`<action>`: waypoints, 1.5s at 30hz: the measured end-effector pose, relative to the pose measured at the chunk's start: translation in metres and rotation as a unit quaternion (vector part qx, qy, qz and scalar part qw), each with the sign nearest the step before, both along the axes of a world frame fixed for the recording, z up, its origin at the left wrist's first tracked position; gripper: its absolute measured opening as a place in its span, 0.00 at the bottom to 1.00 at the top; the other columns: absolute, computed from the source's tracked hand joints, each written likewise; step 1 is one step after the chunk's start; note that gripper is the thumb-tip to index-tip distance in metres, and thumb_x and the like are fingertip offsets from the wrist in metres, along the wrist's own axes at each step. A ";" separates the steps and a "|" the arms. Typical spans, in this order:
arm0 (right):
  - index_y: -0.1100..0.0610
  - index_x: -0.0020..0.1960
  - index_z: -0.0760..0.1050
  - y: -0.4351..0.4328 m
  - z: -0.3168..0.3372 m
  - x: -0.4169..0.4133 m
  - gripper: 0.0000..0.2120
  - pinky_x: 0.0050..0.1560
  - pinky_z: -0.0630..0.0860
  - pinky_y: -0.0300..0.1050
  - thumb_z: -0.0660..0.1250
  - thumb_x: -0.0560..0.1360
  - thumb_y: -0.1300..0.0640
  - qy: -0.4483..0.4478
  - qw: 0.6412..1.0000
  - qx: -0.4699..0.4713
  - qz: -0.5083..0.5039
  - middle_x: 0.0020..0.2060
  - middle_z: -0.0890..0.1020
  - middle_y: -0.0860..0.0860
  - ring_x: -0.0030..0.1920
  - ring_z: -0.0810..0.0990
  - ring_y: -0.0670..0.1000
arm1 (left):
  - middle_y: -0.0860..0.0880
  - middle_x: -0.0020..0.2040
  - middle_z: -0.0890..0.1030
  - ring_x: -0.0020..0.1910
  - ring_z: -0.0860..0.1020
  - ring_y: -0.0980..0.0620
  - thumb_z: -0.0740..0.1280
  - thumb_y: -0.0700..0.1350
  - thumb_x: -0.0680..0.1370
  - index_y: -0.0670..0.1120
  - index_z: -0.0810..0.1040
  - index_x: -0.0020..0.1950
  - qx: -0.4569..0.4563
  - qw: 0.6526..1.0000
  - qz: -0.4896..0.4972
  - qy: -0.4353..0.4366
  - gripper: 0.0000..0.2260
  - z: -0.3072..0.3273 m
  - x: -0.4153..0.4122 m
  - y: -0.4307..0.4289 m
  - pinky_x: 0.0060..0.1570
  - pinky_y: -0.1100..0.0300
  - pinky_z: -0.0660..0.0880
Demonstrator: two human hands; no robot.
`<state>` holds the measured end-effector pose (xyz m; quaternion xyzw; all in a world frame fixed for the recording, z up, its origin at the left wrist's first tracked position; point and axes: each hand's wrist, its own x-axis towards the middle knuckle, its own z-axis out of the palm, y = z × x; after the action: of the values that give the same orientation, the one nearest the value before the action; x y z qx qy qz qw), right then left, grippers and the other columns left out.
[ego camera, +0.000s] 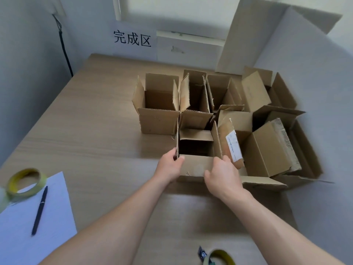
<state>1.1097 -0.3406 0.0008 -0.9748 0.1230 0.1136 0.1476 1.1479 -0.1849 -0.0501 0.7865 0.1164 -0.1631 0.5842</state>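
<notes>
Both hands (196, 169) grip the open cardboard box (196, 165) by its near corners

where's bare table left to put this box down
Bare table runs wide left of the open boxes, beyond the paper and tape roll. Right of the held box, boxes crowd together.

Single head-worn wide-angle view, looking forward and steeply down over the wooden table (95, 121) from the person's near edge, toward the far wall (91, 25) with its paper sign (132, 39). Both forearms (133, 217) enter from the bottom edge; left hand (169, 166) and right hand (222, 176) sit near centre, close in, at the nearest cardboard box (196, 165). Frame edges bend and blur from the lens.
</notes>
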 end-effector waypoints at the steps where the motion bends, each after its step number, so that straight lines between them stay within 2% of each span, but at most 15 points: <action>1: 0.55 0.59 0.71 0.001 0.001 -0.003 0.12 0.53 0.79 0.52 0.64 0.79 0.51 -0.005 1.000 -0.004 0.009 0.65 0.69 0.56 0.59 0.77 0.59 | 0.52 0.50 0.82 0.57 0.79 0.43 0.65 0.49 0.78 0.56 0.76 0.52 0.003 1.000 -0.001 0.002 0.03 0.002 -0.002 0.000 0.58 0.42 0.77; 3: 0.54 0.61 0.70 0.005 0.005 -0.009 0.14 0.54 0.79 0.50 0.64 0.79 0.50 -0.022 0.999 -0.016 0.032 0.71 0.64 0.56 0.62 0.76 0.60 | 0.49 0.66 0.77 0.68 0.73 0.46 0.66 0.51 0.80 0.49 0.73 0.69 0.022 1.000 -0.004 0.003 0.18 0.008 -0.009 0.003 0.68 0.48 0.70; 4: 0.54 0.64 0.69 0.007 0.007 -0.011 0.15 0.56 0.78 0.50 0.64 0.79 0.50 -0.034 0.998 -0.017 0.040 0.73 0.63 0.56 0.63 0.76 0.59 | 0.47 0.72 0.73 0.72 0.70 0.48 0.65 0.53 0.80 0.45 0.68 0.75 0.045 0.999 -0.006 0.002 0.25 0.010 -0.011 0.005 0.71 0.50 0.67; 5: 0.55 0.66 0.69 0.009 0.009 -0.014 0.17 0.58 0.77 0.49 0.63 0.80 0.50 -0.050 0.997 -0.012 0.052 0.75 0.62 0.56 0.65 0.74 0.58 | 0.47 0.74 0.70 0.73 0.69 0.49 0.65 0.54 0.80 0.45 0.65 0.77 0.069 0.998 -0.007 -0.004 0.28 0.014 -0.016 0.008 0.72 0.52 0.65; 8: 0.57 0.67 0.71 0.020 0.019 -0.025 0.16 0.61 0.74 0.46 0.62 0.81 0.54 -0.090 0.989 0.030 0.116 0.68 0.71 0.55 0.65 0.73 0.54 | 0.48 0.74 0.70 0.72 0.69 0.49 0.63 0.55 0.81 0.46 0.67 0.76 0.147 0.988 -0.020 -0.037 0.26 0.027 -0.040 0.026 0.71 0.54 0.65; 11: 0.53 0.57 0.75 0.039 0.024 -0.038 0.08 0.52 0.76 0.44 0.62 0.79 0.55 -0.121 0.969 0.068 0.203 0.51 0.76 0.48 0.54 0.77 0.51 | 0.49 0.75 0.69 0.74 0.66 0.51 0.62 0.54 0.81 0.46 0.68 0.75 0.232 0.969 -0.028 -0.075 0.24 0.040 -0.073 0.049 0.72 0.58 0.62; 13: 0.52 0.52 0.74 0.053 0.025 -0.049 0.05 0.48 0.77 0.46 0.62 0.78 0.53 -0.126 0.958 0.062 0.252 0.46 0.75 0.47 0.50 0.77 0.52 | 0.49 0.75 0.68 0.75 0.65 0.52 0.62 0.54 0.82 0.45 0.69 0.75 0.294 0.951 -0.028 -0.096 0.23 0.051 -0.103 0.065 0.71 0.60 0.61; 17: 0.56 0.64 0.74 0.080 0.033 -0.089 0.16 0.62 0.74 0.49 0.61 0.80 0.50 -0.138 0.926 0.039 0.349 0.61 0.78 0.50 0.63 0.74 0.54 | 0.50 0.72 0.71 0.71 0.68 0.50 0.59 0.54 0.82 0.46 0.71 0.72 0.386 0.917 0.014 -0.102 0.20 0.077 -0.182 0.089 0.66 0.57 0.66; 22: 0.58 0.64 0.73 0.112 0.042 -0.156 0.17 0.62 0.71 0.49 0.61 0.79 0.50 -0.128 0.878 0.048 0.459 0.63 0.77 0.52 0.64 0.73 0.55 | 0.49 0.67 0.74 0.68 0.69 0.49 0.59 0.55 0.82 0.45 0.74 0.66 0.463 0.878 0.100 -0.070 0.19 0.093 -0.296 0.106 0.61 0.53 0.70; 26: 0.55 0.66 0.72 0.141 0.048 -0.219 0.18 0.55 0.73 0.47 0.61 0.79 0.49 -0.124 0.834 0.063 0.533 0.63 0.77 0.49 0.61 0.75 0.53 | 0.50 0.65 0.75 0.67 0.71 0.48 0.55 0.58 0.81 0.46 0.75 0.66 0.487 0.859 0.156 -0.028 0.22 0.098 -0.386 0.116 0.60 0.53 0.71; 31: 0.55 0.69 0.70 0.176 0.050 -0.293 0.19 0.62 0.72 0.49 0.59 0.81 0.48 -0.105 0.789 0.064 0.602 0.67 0.74 0.51 0.67 0.71 0.54 | 0.51 0.69 0.73 0.68 0.69 0.50 0.58 0.55 0.82 0.48 0.74 0.69 0.487 0.840 0.236 0.035 0.19 0.090 -0.485 0.127 0.64 0.55 0.68; 33: 0.55 0.67 0.72 0.189 0.048 -0.322 0.18 0.60 0.74 0.50 0.60 0.80 0.48 -0.095 0.774 0.061 0.623 0.65 0.75 0.51 0.66 0.72 0.54 | 0.51 0.71 0.72 0.70 0.68 0.50 0.58 0.56 0.82 0.49 0.72 0.71 0.485 0.833 0.259 0.051 0.20 0.086 -0.522 0.131 0.67 0.54 0.67; 37: 0.54 0.57 0.74 0.218 0.043 -0.383 0.13 0.51 0.75 0.48 0.61 0.78 0.48 -0.090 0.738 0.057 0.667 0.57 0.78 0.49 0.58 0.76 0.54 | 0.52 0.73 0.71 0.72 0.66 0.50 0.58 0.56 0.82 0.49 0.72 0.72 0.476 0.822 0.304 0.080 0.21 0.080 -0.597 0.142 0.69 0.54 0.66; 41: 0.55 0.71 0.70 0.247 0.043 -0.458 0.21 0.64 0.72 0.48 0.60 0.81 0.47 -0.089 0.699 0.054 0.708 0.70 0.73 0.50 0.68 0.73 0.53 | 0.51 0.73 0.70 0.72 0.66 0.50 0.58 0.56 0.82 0.48 0.72 0.71 0.467 0.810 0.336 0.113 0.21 0.079 -0.678 0.156 0.69 0.53 0.65; 45: 0.53 0.71 0.70 0.280 0.040 -0.540 0.21 0.62 0.73 0.46 0.60 0.81 0.47 -0.088 0.670 0.050 0.735 0.71 0.73 0.49 0.66 0.74 0.52 | 0.50 0.73 0.70 0.72 0.66 0.49 0.58 0.56 0.82 0.47 0.73 0.71 0.460 0.800 0.359 0.139 0.21 0.076 -0.760 0.173 0.70 0.52 0.65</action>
<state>0.5700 -0.0605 0.0405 -0.7464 -0.6528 0.1054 0.0745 0.3874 -0.0123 0.0259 0.8333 0.5322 0.0236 0.1479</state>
